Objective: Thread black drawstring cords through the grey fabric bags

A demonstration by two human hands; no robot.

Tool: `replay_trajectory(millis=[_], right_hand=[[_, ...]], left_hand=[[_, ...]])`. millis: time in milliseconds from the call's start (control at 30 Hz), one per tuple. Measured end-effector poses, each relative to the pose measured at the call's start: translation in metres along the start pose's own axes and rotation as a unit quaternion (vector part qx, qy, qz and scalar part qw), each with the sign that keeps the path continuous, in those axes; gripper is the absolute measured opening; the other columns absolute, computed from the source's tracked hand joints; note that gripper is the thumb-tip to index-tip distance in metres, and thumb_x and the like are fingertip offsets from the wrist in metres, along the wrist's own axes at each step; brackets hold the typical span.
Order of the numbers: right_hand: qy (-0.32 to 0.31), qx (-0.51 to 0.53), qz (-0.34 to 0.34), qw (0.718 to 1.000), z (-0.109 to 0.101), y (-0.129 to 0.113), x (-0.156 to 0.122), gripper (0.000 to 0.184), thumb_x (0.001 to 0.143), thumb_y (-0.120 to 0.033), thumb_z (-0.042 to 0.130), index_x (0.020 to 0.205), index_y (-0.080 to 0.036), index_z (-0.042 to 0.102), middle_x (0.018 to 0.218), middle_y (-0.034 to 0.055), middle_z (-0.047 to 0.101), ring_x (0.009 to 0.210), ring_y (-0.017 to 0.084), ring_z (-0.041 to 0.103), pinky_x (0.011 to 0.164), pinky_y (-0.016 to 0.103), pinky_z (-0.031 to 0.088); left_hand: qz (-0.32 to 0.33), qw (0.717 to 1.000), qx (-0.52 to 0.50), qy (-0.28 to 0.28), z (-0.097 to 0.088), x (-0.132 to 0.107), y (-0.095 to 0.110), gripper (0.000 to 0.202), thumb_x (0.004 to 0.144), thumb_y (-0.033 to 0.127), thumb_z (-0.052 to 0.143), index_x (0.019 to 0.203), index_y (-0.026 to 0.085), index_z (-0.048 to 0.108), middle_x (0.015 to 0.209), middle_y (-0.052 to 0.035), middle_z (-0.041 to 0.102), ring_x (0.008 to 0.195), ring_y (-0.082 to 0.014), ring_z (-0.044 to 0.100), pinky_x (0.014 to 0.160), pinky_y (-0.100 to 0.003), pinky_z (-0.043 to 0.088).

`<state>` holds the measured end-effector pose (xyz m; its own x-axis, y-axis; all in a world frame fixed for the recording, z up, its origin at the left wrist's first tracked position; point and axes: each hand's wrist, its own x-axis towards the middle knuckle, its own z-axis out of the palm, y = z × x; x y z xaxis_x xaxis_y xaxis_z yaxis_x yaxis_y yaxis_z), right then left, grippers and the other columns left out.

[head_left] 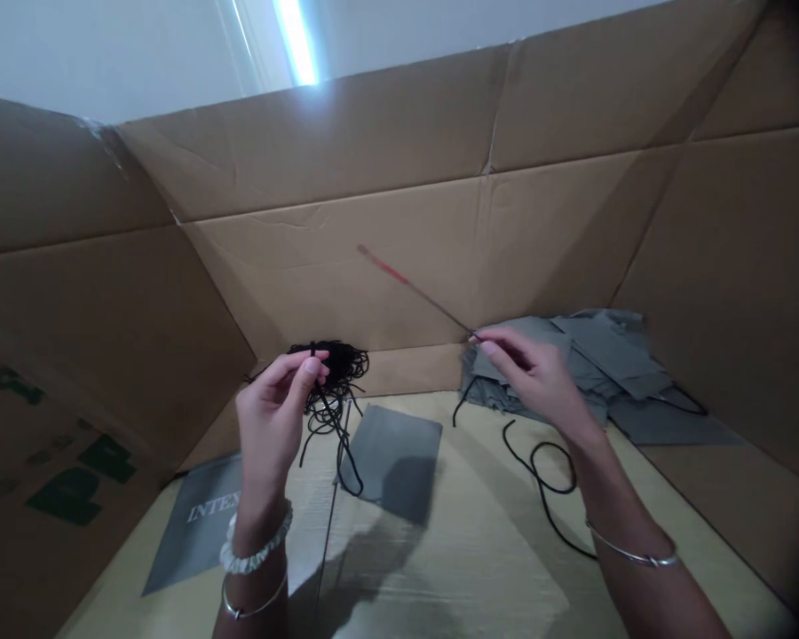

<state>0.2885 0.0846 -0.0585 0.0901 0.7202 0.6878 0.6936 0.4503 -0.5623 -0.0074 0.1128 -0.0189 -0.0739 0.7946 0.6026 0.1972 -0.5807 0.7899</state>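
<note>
Head view: red-banded rod [399,286], end in grip of right hand [529,377]

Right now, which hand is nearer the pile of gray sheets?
Right. The right hand, pinching a thin red-banded stick, sits just in front of the pile of gray sheets; the left hand, holding black cord, is farther off to the pile's left.

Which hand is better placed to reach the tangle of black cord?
Probably the left hand: it pinches a black cord right in front of the tangled bundle. The right hand pinches a thin red-banded rod and sits nearer the grey sheets.
</note>
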Motion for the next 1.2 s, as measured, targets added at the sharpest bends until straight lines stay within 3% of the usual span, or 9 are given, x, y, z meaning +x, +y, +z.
replay_trajectory(millis=[133,333,700,967,1200], right_hand=[[-0.073,-0.01,-0.065,0.995,-0.007,-0.016,-0.006,0.022,0.096,-0.032,0.052,0.102,-0.023,0.071,0.099,0.0042,0.074,0.085,0.018,0.069,0.071,0.028,0.052],[-0.084,-0.009,-0.09,0.992,-0.002,-0.012,-0.005,0.022,0.096,-0.03,0.052,0.102,-0.024,0.072,0.098,0.0039,0.075,0.084,0.018,0.071,0.072,0.029,0.055],[-0.13,-0.005,-0.07,0.989,0.004,-0.012,-0.005,0.024,0.096,-0.032,0.051,0.103,-0.025,0.073,0.098,0.0029,0.075,0.084,0.018,0.071,0.074,0.028,0.054],[-0.159,-0.006,-0.09,0.983,-0.002,-0.009,-0.003,0.025,0.096,-0.033,0.051,0.099,-0.025,0.074,0.09,0.0019,0.076,0.076,0.017,0.071,0.069,0.027,0.054],[-0.135,-0.024,-0.115,0.984,-0.006,-0.006,-0.004,0.024,0.096,-0.034,0.052,0.101,-0.026,0.074,0.093,0.0012,0.076,0.081,0.018,0.072,0.073,0.029,0.056]], left_hand=[[0.007,0.999,-0.032,0.041,-0.001,0.002,-0.002,0.018,0.084,0.027,0.07,0.1,0.019,0.072,0.074,-0.0002,0.069,0.065,-0.0085,0.062,0.066,-0.019,0.053],[0.002,0.999,-0.023,0.045,-0.005,0.003,0.0,0.014,0.084,0.028,0.069,0.094,0.017,0.071,0.068,0.0003,0.066,0.063,-0.009,0.061,0.063,-0.02,0.052],[0.001,0.999,-0.039,0.018,-0.004,0.002,-0.003,0.013,0.081,0.026,0.072,0.092,0.018,0.071,0.07,0.0,0.069,0.064,-0.0096,0.064,0.064,-0.02,0.053],[0.033,0.999,-0.009,-0.006,-0.008,0.004,0.001,0.028,0.082,0.023,0.071,0.11,0.02,0.07,0.07,0.0004,0.07,0.067,-0.0103,0.067,0.066,-0.019,0.055],[-0.016,0.997,-0.049,-0.049,-0.012,0.005,-0.002,0.033,0.081,0.023,0.074,0.113,0.021,0.069,0.078,-0.0011,0.075,0.075,-0.012,0.072,0.073,-0.019,0.058]])
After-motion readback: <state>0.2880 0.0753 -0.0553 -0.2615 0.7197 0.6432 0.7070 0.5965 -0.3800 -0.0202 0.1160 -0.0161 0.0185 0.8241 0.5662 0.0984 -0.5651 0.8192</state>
